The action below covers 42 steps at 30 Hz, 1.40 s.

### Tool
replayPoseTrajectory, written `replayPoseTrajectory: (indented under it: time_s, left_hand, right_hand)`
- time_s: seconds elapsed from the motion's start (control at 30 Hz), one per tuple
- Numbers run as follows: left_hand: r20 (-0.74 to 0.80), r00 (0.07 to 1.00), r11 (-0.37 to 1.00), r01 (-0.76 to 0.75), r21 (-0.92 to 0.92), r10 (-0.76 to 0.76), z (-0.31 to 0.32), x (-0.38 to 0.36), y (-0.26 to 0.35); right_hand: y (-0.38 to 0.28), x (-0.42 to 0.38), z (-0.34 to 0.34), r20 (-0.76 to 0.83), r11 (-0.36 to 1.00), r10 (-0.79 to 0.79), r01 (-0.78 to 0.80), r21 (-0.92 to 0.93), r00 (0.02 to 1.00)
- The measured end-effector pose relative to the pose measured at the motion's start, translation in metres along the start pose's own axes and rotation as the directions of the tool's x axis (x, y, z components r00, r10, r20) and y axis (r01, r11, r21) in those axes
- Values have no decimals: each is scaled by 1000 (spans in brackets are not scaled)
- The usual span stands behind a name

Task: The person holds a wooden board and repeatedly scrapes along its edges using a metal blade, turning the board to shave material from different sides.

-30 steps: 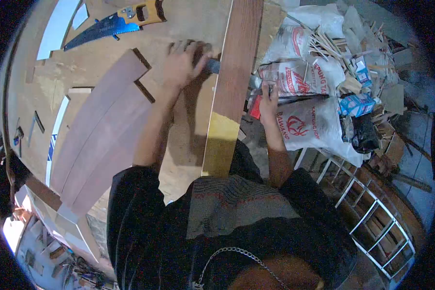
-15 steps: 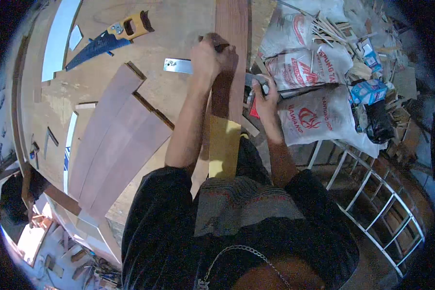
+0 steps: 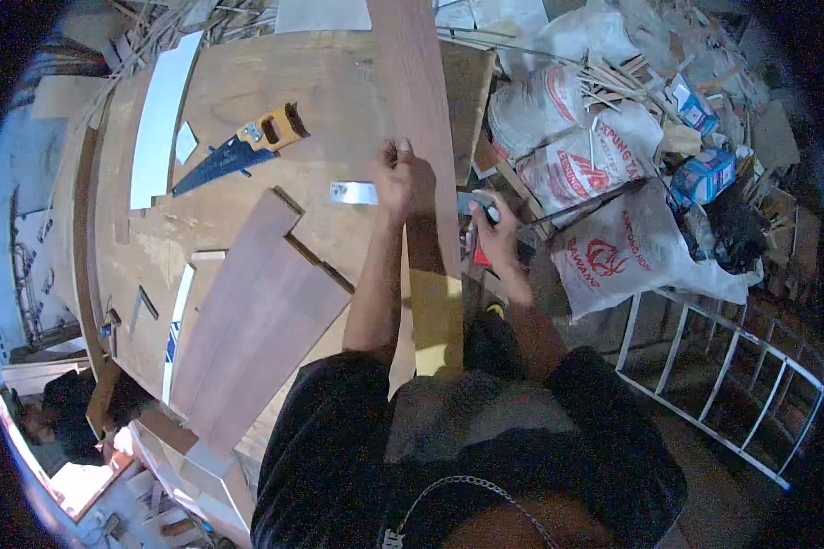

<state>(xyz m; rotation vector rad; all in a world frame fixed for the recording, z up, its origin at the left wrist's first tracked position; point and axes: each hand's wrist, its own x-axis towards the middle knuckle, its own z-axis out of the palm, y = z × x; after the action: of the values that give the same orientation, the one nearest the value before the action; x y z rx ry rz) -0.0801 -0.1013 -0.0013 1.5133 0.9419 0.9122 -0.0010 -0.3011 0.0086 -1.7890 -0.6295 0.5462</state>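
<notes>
My left hand [image 3: 395, 181], fingers curled together, is at the left edge of a long reddish-brown board [image 3: 421, 101]; what it holds, if anything, is hidden. At the board's right edge, my right hand [image 3: 496, 231] grips a grey tool [image 3: 472, 201], partly covered by the fingers. Something red shows just below that hand. The board's near part looks yellow in the light and reaches my waist. A small shiny metal plate [image 3: 352, 193] lies left of my left hand.
On the wooden table [image 3: 330, 78] lie a handsaw [image 3: 238, 151], a joined brown panel [image 3: 256, 320] and a white strip [image 3: 163, 128]. Printed sacks [image 3: 604, 256] and wood scraps are at the right, above a white metal rack [image 3: 723, 384]. Another person [image 3: 69, 416] is at the lower left.
The view has shifted, so the table and sacks appear lower and further right. My left hand is now at the board's left edge instead of over it. My right hand still grips the grey tool.
</notes>
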Motion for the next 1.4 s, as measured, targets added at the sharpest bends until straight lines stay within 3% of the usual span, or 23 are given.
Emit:
replayPoseTrajectory:
  time_s: [0.1,0.17,0.2,0.3,0.37,0.53,0.57,0.6,0.63,0.67,0.7,0.77,0.8,0.83,0.87,0.9,0.97,1.07,1.17,1.3,1.4]
  left_hand:
    - [-36,998,993,50,-104,-54,3,-8,7]
    - [-30,995,990,88,-111,-92,3,-8,9]
    - [-23,991,985,128,-119,-131,2,-11,13]
    - [-89,996,999,22,-33,-25,4,-16,21]
    - [-107,993,998,41,-56,-47,10,-12,23]
    - [-129,988,996,73,-58,-80,20,-16,-7]
    - [-118,991,997,70,45,-64,23,-10,-6]
    - [-112,992,986,77,146,-61,24,-6,-1]
    - [-164,985,986,81,144,-57,20,-9,10]
    - [-143,987,969,-43,242,80,14,-10,20]
    - [-107,970,924,-168,343,217,4,-5,38]
    - [-139,813,689,-373,621,566,-15,-9,99]
    - [87,916,827,-393,403,393,-33,-24,149]
    - [358,902,934,-317,167,242,-51,-50,207]
    - [532,776,918,-398,-2,338,-59,-75,260]
    - [597,605,825,-534,-187,527,-57,-97,302]
    - [621,400,721,-540,-434,674,-50,-138,343]
    - [613,368,706,-492,-510,699,-46,-174,348]
    - [618,331,693,-461,-554,713,-47,-193,352]
    - [631,290,689,-410,-598,720,-43,-207,357]
    - [625,254,669,-399,-627,738,-42,-210,358]
  right_hand:
    - [-12,-12,-2,-27,993,44,-41,115,999]
    - [-5,-22,-3,-102,993,-115,113,-23,988]
    - [-3,-30,-3,-97,994,-107,106,-23,990]
    - [3,-41,-2,-145,996,-59,67,51,988]
    - [8,-41,1,-126,958,63,-25,284,990]
    - [24,-49,-11,-129,990,22,-4,138,991]
    - [17,-40,-12,-144,996,-16,29,89,989]
    - [-4,-35,-9,-198,981,-189,195,12,962]
    - [11,-35,-10,-153,976,-213,218,22,965]
    - [31,-32,-10,-130,989,-106,117,85,986]
    - [26,-28,-7,-148,990,-111,122,68,983]
    - [18,-26,-3,-130,988,-137,145,59,982]
    - [19,-24,-4,-144,995,-95,98,12,985]
    - [25,-20,-6,-170,998,-49,43,-40,984]
    - [53,-9,-8,-116,996,-90,89,-13,989]
    - [55,-2,-8,-107,996,-88,85,-33,990]
    - [49,6,-2,-134,994,-87,96,56,987]
    - [28,-4,-5,-112,985,-122,135,110,986]
    - [35,4,-7,-100,986,-158,162,39,982]
    - [25,4,-8,-138,996,-90,91,-1,986]
    - [30,11,-7,-176,967,-251,238,-92,952]
